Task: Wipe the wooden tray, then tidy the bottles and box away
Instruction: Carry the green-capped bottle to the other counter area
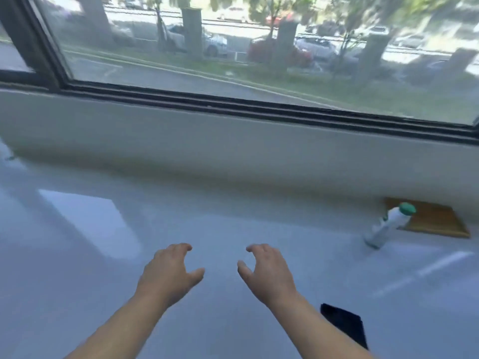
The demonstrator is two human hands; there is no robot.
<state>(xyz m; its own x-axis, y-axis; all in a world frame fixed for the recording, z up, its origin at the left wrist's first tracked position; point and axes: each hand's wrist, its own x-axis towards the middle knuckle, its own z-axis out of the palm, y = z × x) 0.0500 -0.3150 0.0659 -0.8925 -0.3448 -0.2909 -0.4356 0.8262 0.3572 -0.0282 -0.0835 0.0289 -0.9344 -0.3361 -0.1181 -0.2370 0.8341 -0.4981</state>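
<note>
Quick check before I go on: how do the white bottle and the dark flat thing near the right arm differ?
The white bottle has a green cap and stands tall, overlapping the wooden tray at far right; the dark flat thing is black, lies low, and sits near, beside the right forearm. Both rest on the white surface, untouched by either hand.

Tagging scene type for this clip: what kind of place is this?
Probably an indoor room at street level, maybe an office. A glossy white table sits under a big window facing parked cars, with a wooden tray and a bottle.
</note>
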